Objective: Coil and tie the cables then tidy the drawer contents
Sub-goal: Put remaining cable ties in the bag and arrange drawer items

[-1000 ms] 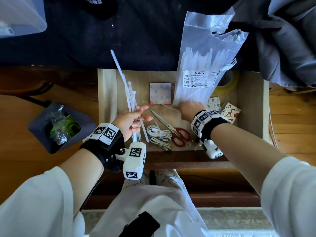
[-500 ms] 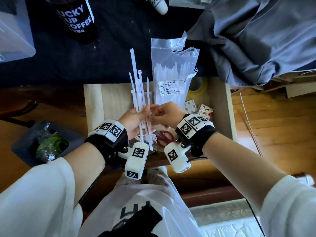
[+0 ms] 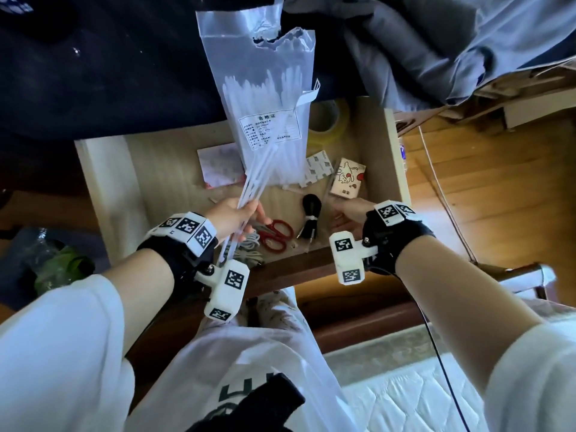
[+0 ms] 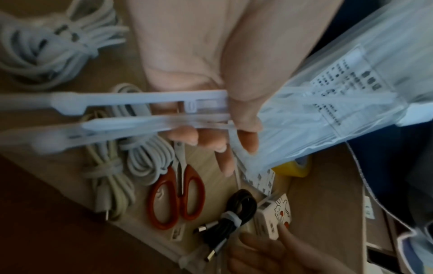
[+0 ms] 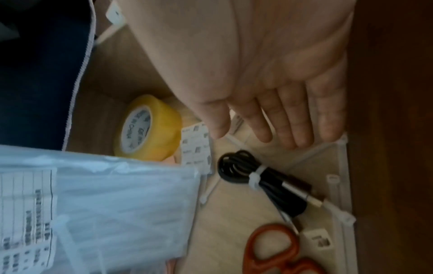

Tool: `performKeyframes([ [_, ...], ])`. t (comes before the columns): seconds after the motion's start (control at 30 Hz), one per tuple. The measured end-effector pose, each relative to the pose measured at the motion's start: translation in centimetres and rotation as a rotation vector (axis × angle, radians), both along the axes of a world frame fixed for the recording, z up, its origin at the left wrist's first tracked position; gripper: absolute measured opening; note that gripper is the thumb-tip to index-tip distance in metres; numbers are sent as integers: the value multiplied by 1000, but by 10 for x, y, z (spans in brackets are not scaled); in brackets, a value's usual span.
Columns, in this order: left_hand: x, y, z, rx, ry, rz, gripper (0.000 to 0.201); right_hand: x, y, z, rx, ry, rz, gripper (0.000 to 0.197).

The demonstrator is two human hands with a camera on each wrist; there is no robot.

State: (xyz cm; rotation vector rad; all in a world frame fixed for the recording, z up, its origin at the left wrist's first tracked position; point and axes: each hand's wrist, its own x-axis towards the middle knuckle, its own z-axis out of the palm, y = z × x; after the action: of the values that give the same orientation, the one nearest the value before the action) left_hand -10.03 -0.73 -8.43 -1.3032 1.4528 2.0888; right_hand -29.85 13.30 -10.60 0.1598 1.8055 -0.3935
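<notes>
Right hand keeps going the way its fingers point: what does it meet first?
Probably the small cartoon-print box, just past the right hand's open fingers, with loose zip ties on the drawer floor beneath; depth unclear.

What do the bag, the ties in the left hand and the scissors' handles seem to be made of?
Bag: thin clear plastic film, glossy, creased, torn at the top.
Ties: probably nylon; milky, translucent, slightly bent strips.
Scissors' handles: smooth red plastic, it seems.
</notes>
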Motion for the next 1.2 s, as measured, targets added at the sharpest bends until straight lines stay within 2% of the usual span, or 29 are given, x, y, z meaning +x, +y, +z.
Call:
performKeyframes([
  [0.1, 1, 2, -2, 40, -8, 41, 31, 14, -16, -4, -69, -109, 44, 37],
  [0.23, 9, -4, -4, 49, -36, 132, 30, 23, -33, 5, -259, -198, 20, 29],
  [0.27, 11, -5, -5, 55, -43, 147, 30, 21, -35, 8, -296, -206, 19, 31],
  [0.33, 14, -6, -6, 64, -49, 159, 30, 14, -34, 10, -300, -90, 1, 30],
  [0.4, 16, -6, -6, 68, -44, 163, 30, 2, -31, 5, -260, 109, 29, 23],
  [0.47, 16, -6, -6, 67, -29, 167, 31, -5, -30, -3, -145, 242, 186, 12],
  [0.53, 16, -5, -6, 70, -16, 184, 31, -7, -34, -11, -25, 304, 368, 11],
  [0.67, 16, -5, -4, 82, -13, 222, 30, 3, -53, -4, 158, 441, 810, 37],
  [0.73, 18, -6, -4, 81, -9, 229, 30, 4, -61, -7, 176, 448, 861, 44],
  [0.83, 20, -9, -3, 91, -44, 243, 28, 4, -74, -8, 223, 411, 900, 37],
  [1.0, 21, -12, -2, 132, -49, 289, 26, 8, -78, -10, 213, 486, 932, 29],
  [1.2, 19, -13, -2, 149, -27, 292, 27, 7, -78, -14, 228, 462, 903, 32],
])
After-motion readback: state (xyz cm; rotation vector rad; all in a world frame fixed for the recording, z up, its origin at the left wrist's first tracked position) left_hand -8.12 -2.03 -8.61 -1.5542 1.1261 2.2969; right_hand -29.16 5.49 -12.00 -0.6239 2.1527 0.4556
